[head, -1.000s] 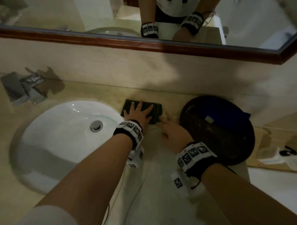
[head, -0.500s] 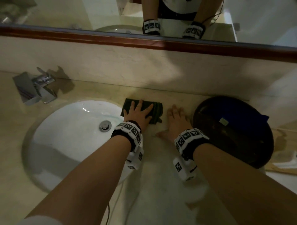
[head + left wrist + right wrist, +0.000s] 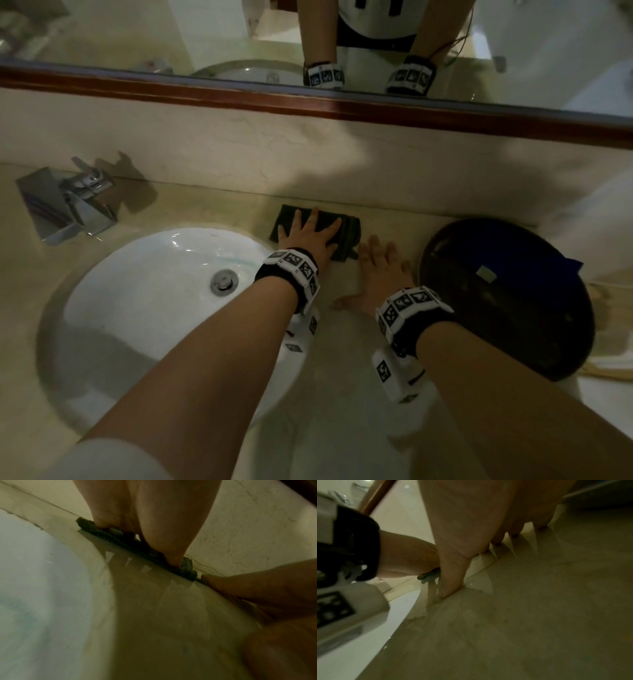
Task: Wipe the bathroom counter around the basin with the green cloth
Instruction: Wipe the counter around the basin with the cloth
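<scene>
The worktop (image 3: 335, 394) carries a white basin (image 3: 154, 291) left and a dark round bowl (image 3: 507, 301) right. Between them, at the far edge, lies the green cloth (image 3: 346, 233), pressed flat under the left hand (image 3: 308, 240), fingers spread straight. The right hand (image 3: 380, 270) rests flat, empty, just beside it; a wide wipe rightward could knock the bowl.

No readable text, brand, number or sign is to be found in any of the three views. Black-and-white square marker patterns are carried on the left wristband (image 3: 297, 265) and the right wristband (image 3: 407, 305) (patterns only, no letters or digits). A small pale label (image 3: 486, 274) is seen on the dark round object (image 3: 507, 308) on the worktop, but nothing on it can be made out.
</scene>
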